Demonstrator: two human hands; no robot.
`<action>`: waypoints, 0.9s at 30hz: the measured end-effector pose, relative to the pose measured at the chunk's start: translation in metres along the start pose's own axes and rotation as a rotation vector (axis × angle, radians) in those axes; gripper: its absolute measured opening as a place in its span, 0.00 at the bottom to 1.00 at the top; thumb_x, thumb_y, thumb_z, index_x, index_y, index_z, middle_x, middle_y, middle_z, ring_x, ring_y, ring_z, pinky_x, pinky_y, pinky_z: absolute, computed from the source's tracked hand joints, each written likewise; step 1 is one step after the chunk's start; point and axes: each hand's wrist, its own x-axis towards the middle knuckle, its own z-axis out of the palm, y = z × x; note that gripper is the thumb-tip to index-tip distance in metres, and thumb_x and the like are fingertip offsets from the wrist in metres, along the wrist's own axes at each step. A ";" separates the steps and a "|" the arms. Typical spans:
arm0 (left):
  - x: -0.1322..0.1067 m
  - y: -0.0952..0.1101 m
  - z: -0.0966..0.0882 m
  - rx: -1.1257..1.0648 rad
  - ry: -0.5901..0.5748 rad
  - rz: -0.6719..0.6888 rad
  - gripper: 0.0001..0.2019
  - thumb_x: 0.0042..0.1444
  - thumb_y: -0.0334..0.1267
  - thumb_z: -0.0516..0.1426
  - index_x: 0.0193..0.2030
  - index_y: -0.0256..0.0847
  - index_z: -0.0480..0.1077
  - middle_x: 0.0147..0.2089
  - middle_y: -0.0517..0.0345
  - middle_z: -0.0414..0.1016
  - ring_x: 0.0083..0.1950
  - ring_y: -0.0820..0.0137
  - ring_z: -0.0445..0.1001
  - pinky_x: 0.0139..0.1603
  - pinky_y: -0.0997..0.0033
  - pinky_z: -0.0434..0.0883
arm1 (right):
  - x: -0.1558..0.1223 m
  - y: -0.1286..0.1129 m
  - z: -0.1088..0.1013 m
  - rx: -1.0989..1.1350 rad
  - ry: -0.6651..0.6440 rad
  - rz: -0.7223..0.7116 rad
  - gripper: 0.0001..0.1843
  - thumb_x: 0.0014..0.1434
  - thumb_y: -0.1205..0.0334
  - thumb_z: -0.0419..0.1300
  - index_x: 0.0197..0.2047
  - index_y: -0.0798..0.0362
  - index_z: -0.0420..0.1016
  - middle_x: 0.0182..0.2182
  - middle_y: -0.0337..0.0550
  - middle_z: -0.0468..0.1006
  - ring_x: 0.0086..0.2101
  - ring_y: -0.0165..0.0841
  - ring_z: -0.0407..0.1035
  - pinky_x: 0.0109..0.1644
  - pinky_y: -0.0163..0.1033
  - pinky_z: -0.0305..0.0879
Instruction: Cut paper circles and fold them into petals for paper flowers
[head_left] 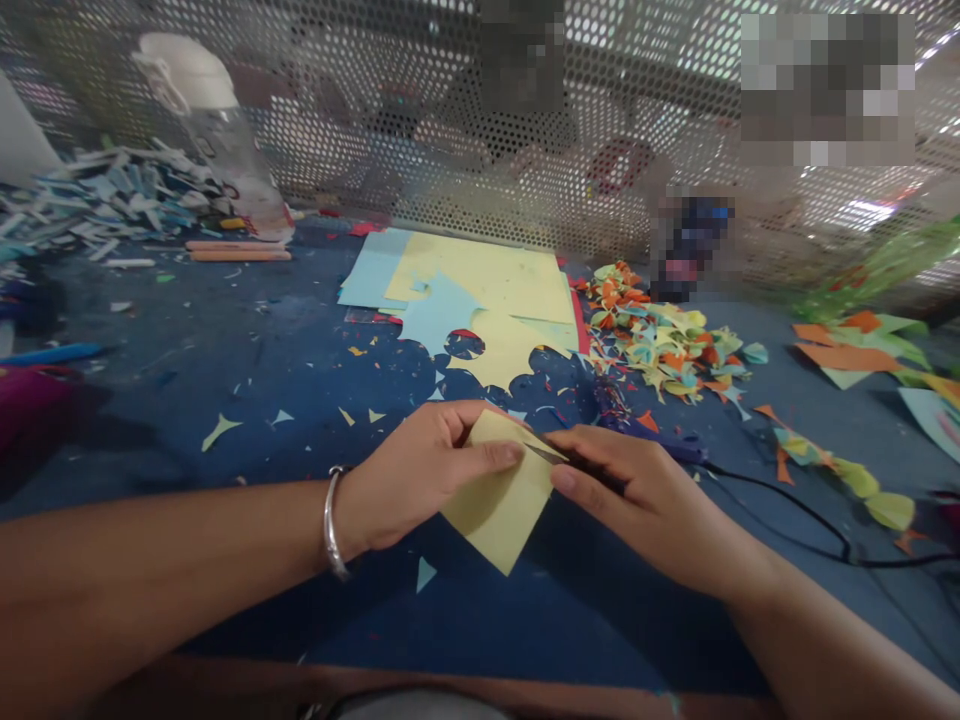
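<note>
My left hand pinches a pale yellow sheet of paper, thumb on top, with one corner pointing toward me. My right hand is closed around scissors; their handles are mostly hidden in the fingers. The dark blades meet the paper's upper right edge, close to my left thumb tip. Just beyond my hands lie a yellow sheet and a light blue sheet with rounded cut-outs. A small pale blue scrap lies on the table below my left hand.
A perforated metal panel rises along the back. A clear bottle stands at the back left by a heap of paper strips. Colourful petal-like paper pieces pile up at the right, near a purple tool with a black cord.
</note>
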 end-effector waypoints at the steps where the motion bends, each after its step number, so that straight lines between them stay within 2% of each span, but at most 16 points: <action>1: 0.000 0.001 0.000 0.001 0.012 0.005 0.14 0.52 0.42 0.70 0.40 0.38 0.74 0.34 0.58 0.82 0.31 0.71 0.79 0.33 0.73 0.74 | 0.000 0.001 0.000 0.006 0.000 -0.003 0.15 0.72 0.51 0.55 0.51 0.50 0.78 0.43 0.43 0.82 0.42 0.34 0.75 0.45 0.34 0.69; 4: 0.001 0.002 -0.001 0.011 0.060 0.020 0.14 0.51 0.41 0.71 0.36 0.38 0.73 0.32 0.60 0.82 0.29 0.72 0.78 0.31 0.75 0.73 | 0.001 0.004 -0.001 0.037 -0.012 0.017 0.17 0.71 0.51 0.56 0.55 0.49 0.78 0.45 0.43 0.82 0.44 0.35 0.76 0.47 0.35 0.71; 8: 0.002 0.004 0.000 0.005 0.057 0.034 0.12 0.54 0.43 0.69 0.36 0.36 0.77 0.32 0.58 0.81 0.28 0.76 0.76 0.29 0.79 0.70 | 0.002 0.010 -0.001 0.156 -0.059 0.089 0.20 0.70 0.49 0.58 0.59 0.47 0.77 0.47 0.40 0.83 0.46 0.36 0.77 0.48 0.35 0.71; 14: 0.002 0.004 0.002 -0.026 0.099 0.039 0.14 0.56 0.47 0.67 0.37 0.37 0.76 0.31 0.60 0.79 0.27 0.76 0.74 0.28 0.78 0.70 | 0.003 0.010 -0.002 0.191 -0.031 0.097 0.21 0.69 0.47 0.58 0.58 0.49 0.79 0.44 0.40 0.84 0.44 0.38 0.78 0.46 0.35 0.72; 18: 0.000 0.002 0.002 -0.011 0.064 0.033 0.15 0.56 0.48 0.67 0.38 0.38 0.76 0.31 0.61 0.78 0.26 0.77 0.73 0.27 0.79 0.69 | 0.003 0.007 -0.002 0.167 -0.004 0.083 0.21 0.69 0.48 0.58 0.57 0.49 0.81 0.41 0.40 0.85 0.41 0.36 0.79 0.42 0.34 0.73; 22: -0.001 0.001 0.002 -0.010 -0.017 0.002 0.15 0.56 0.49 0.67 0.39 0.38 0.77 0.32 0.60 0.80 0.28 0.76 0.75 0.29 0.78 0.71 | 0.002 0.007 0.000 0.212 0.000 0.065 0.19 0.69 0.49 0.60 0.57 0.47 0.81 0.43 0.40 0.86 0.43 0.37 0.80 0.44 0.34 0.75; 27: -0.002 -0.002 0.002 0.018 -0.037 -0.013 0.15 0.56 0.50 0.67 0.36 0.38 0.78 0.31 0.59 0.81 0.27 0.75 0.75 0.28 0.78 0.70 | 0.000 0.007 0.001 0.228 0.008 0.064 0.19 0.69 0.49 0.60 0.56 0.48 0.82 0.44 0.42 0.86 0.43 0.38 0.80 0.44 0.36 0.76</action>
